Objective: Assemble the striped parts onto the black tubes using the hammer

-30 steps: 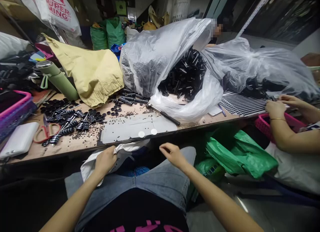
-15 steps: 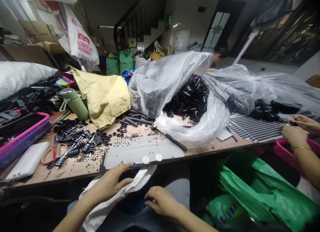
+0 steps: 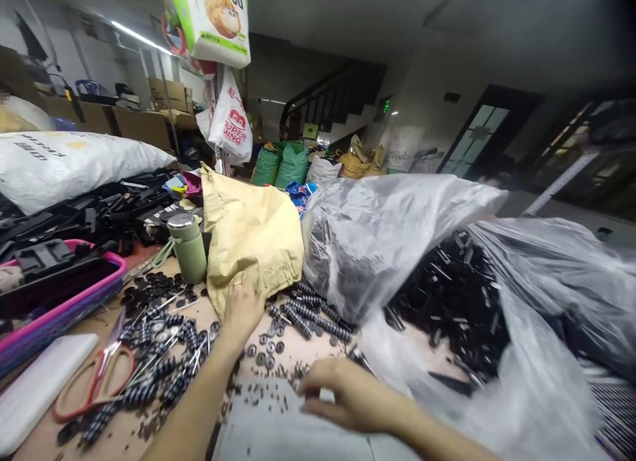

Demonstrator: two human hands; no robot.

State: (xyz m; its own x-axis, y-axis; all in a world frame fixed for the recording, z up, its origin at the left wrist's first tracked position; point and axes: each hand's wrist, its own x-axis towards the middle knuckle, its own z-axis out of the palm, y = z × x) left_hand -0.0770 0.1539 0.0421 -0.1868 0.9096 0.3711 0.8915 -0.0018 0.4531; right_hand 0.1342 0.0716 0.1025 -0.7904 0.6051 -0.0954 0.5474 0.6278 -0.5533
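My left hand point(image 3: 244, 308) reaches over the worktop to the lower front of a yellow sack point(image 3: 258, 229). Its fingers are stretched out against the fabric, slightly blurred, and I see no firm grip. Lower and to the right, my right hand point(image 3: 348, 391) hovers above a grey sheet point(image 3: 278, 421), its fingers loosely bent and apart from the thumb. A small white patch shows between them; whether it is touched I cannot tell. Striped black-and-white rollers point(image 3: 318, 318) and small black rings point(image 3: 268, 348) lie between the hands.
Orange-handled scissors point(image 3: 97, 381), a white power-bank-like block point(image 3: 47, 388) and a pink-rimmed basket point(image 3: 106, 282) are at left. A green flask point(image 3: 187, 249) stands beside the sack. On the right, a clear plastic bag point(image 3: 377, 242) spills black parts point(image 3: 452, 302).
Both hands have risen from my lap at the table edge to above the worktop, the left now at the yellow sack. The view has shifted left and closer to the table.
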